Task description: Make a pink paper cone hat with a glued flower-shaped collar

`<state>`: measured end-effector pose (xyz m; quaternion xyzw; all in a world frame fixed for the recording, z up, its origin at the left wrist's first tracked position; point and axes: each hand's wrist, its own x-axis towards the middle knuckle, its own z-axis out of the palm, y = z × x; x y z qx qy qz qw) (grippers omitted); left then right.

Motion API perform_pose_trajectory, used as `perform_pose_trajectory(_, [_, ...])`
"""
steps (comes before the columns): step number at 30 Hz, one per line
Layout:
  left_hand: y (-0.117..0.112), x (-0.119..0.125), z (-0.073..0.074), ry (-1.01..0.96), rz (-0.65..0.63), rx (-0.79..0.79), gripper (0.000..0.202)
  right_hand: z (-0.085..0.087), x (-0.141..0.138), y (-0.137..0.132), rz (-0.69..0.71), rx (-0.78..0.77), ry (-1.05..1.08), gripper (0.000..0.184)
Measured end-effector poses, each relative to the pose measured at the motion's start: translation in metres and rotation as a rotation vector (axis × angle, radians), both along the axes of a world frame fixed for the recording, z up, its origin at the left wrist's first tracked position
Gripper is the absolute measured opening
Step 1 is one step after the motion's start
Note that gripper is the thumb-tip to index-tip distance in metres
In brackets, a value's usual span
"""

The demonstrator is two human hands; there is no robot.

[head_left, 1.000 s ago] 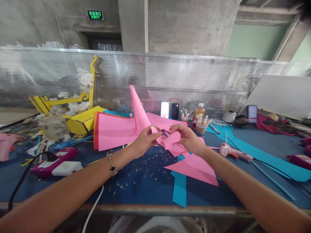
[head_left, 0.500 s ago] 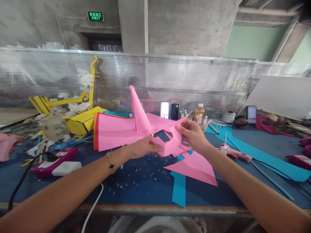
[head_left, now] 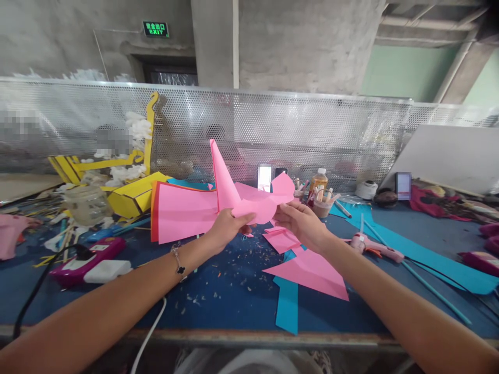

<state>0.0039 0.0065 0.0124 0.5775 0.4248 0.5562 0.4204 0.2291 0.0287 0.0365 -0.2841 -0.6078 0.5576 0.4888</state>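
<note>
Stretched forward, the left hand [head_left: 230, 228] and right hand [head_left: 304, 222] pinch one curved pink paper cutout [head_left: 259, 210] between them above the table [head_left: 234, 306]; one pink paper cone [head_left: 223, 182] and one bottle [head_left: 318, 182] stand beyond.

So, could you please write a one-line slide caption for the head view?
Left hand and right hand hold a pink cutout above the blue table, near a pink cone.

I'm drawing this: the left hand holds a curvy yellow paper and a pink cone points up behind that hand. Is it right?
Not quite: the head view shows the left hand holds a curvy pink paper, not yellow, and a pink cone points up behind it.
</note>
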Motion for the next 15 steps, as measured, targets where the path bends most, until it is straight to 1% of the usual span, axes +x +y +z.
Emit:
perform_pose_trajectory(4, [-0.001,0.002,-0.004,0.125,0.031,0.056,0.043,-0.002,0.001,0.005,-0.124,0.038,-0.021,0.044])
perform_pose_trajectory(6, [0.000,0.001,-0.005,0.227,0.052,0.139,0.045,0.000,0.006,0.007,-0.199,0.070,-0.060,0.044])
perform_pose_trajectory(7, [0.000,0.000,-0.005,0.277,0.095,0.204,0.049,0.002,0.008,0.008,-0.240,0.091,-0.082,0.043])
perform_pose_trajectory(9, [-0.001,-0.002,-0.004,0.367,0.241,0.376,0.060,0.004,0.012,0.010,-0.322,0.135,-0.124,0.044])
perform_pose_trajectory(10, [-0.002,-0.002,-0.003,0.412,0.320,0.476,0.061,0.005,0.013,0.010,-0.356,0.156,-0.144,0.045])
perform_pose_trajectory(11, [-0.004,-0.002,-0.002,0.476,0.381,0.582,0.059,0.005,0.013,0.010,-0.381,0.174,-0.164,0.047])
perform_pose_trajectory(12, [-0.006,-0.002,-0.001,0.559,0.409,0.690,0.053,0.004,0.013,0.009,-0.397,0.192,-0.184,0.049])
perform_pose_trajectory(13, [-0.009,0.000,0.001,0.652,0.400,0.787,0.048,0.004,0.012,0.009,-0.404,0.210,-0.203,0.052])
perform_pose_trajectory(15, [-0.016,0.005,0.002,0.813,0.339,0.903,0.045,0.002,0.009,0.005,-0.395,0.248,-0.240,0.056])
